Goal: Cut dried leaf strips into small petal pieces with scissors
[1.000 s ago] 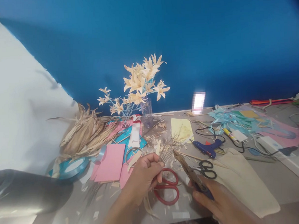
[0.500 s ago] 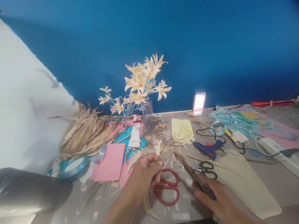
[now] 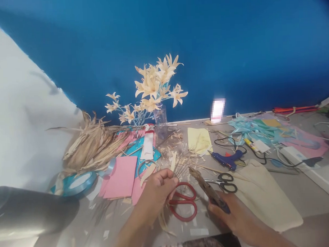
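Note:
My left hand (image 3: pixel 159 188) is closed in a pinch in the middle of the table, with thin wires (image 3: pixel 179 168) at its fingertips. Which of these are gripped and which lie behind on the table is hard to tell. In my right hand (image 3: pixel 232 214) is a pair of worn, brown pliers (image 3: pixel 206 185) with dark handles, tips pointing toward the wires but apart from my left fingers. Red-handled scissors (image 3: pixel 196 205) lie just beneath my left hand. Black-handled scissors (image 3: pixel 228 182) rest behind my right hand, beside a blue glue gun (image 3: pixel 228 159).
Pale artificial flowers (image 3: pixel 152 84) stand in a clear vase (image 3: pixel 161 125) by the blue wall. Dried husks (image 3: pixel 87 148), pink sheets (image 3: pixel 121 177) and a ribbon roll (image 3: pixel 77 184) lie left. A beige cloth (image 3: pixel 264 199), a power strip (image 3: pixel 312 170) and cords lie right.
The pliers in my right hand have come slightly left, nearer my left hand. The whole view has shifted a little; my left hand keeps its pinch.

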`<state>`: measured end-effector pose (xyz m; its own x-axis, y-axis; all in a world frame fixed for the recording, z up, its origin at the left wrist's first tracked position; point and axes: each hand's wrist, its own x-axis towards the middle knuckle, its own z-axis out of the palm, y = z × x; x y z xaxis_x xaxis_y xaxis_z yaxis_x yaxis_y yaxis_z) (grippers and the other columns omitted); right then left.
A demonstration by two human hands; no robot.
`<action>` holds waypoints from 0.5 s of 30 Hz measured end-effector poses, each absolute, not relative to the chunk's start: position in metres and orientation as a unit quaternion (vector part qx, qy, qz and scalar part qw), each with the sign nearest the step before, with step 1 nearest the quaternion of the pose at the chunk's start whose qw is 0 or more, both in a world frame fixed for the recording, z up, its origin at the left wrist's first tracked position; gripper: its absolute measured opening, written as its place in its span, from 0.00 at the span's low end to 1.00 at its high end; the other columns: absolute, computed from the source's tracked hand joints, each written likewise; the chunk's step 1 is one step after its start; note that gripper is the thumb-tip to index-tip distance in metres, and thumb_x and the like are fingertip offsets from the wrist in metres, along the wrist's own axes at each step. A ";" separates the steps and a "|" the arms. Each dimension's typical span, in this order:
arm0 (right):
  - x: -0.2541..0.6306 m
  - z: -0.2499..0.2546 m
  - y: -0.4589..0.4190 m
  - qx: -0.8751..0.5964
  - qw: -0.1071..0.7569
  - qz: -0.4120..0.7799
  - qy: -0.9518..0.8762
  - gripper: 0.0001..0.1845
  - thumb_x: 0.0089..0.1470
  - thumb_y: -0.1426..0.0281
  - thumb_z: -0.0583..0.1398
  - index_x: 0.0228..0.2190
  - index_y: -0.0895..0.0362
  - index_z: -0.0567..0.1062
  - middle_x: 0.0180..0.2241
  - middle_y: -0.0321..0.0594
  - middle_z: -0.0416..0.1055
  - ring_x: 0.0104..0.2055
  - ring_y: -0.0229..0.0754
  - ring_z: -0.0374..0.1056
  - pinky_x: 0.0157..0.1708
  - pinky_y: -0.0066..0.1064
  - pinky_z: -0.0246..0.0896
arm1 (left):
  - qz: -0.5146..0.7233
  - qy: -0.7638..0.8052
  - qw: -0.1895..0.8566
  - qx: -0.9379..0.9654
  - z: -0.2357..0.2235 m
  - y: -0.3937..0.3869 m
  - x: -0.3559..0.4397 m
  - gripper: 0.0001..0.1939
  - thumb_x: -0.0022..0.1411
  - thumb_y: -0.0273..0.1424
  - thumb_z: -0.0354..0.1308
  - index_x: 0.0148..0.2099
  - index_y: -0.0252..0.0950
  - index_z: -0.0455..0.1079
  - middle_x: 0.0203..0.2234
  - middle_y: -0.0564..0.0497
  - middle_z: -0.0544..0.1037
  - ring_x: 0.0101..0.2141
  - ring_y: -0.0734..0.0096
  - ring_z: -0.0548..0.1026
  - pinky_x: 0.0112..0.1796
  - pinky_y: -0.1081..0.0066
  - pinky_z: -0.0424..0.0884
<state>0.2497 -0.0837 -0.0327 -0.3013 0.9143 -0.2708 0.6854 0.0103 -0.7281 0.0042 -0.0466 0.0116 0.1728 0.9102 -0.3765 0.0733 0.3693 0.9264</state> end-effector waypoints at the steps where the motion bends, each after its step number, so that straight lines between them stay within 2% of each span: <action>1: 0.250 -0.031 -0.084 -0.567 0.139 0.417 -0.696 0.16 0.62 0.59 0.53 0.33 0.55 0.74 0.28 0.38 0.75 0.31 0.45 0.70 0.32 0.30 0.61 | 0.336 0.546 0.620 0.452 0.012 -0.046 0.004 0.12 0.57 0.38 0.57 0.28 0.37 0.59 0.13 0.61 0.60 0.17 0.81 0.51 0.19 0.78 0.46; 6: 0.256 -0.022 -0.082 -0.548 0.128 0.410 -0.718 0.17 0.61 0.55 0.54 0.40 0.53 0.75 0.37 0.41 0.77 0.38 0.48 0.71 0.37 0.31 0.63 | 0.337 0.532 0.630 0.455 0.015 -0.045 0.004 0.13 0.58 0.37 0.57 0.27 0.37 0.59 0.13 0.60 0.61 0.17 0.81 0.51 0.19 0.78 0.47; 15: 0.262 -0.014 -0.074 -0.547 0.098 0.406 -0.726 0.19 0.60 0.53 0.54 0.43 0.51 0.76 0.37 0.41 0.78 0.38 0.50 0.73 0.40 0.34 0.65 | 0.343 0.530 0.637 0.442 0.011 -0.044 -0.001 0.11 0.57 0.37 0.58 0.29 0.37 0.60 0.12 0.60 0.63 0.15 0.82 0.51 0.18 0.78 0.47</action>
<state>0.2618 -0.0741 -0.0141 -0.3834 0.8731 -0.3012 0.7141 0.0734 -0.6962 -0.0007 -0.0439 0.0107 0.2025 0.9058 -0.3721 0.0305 0.3740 0.9269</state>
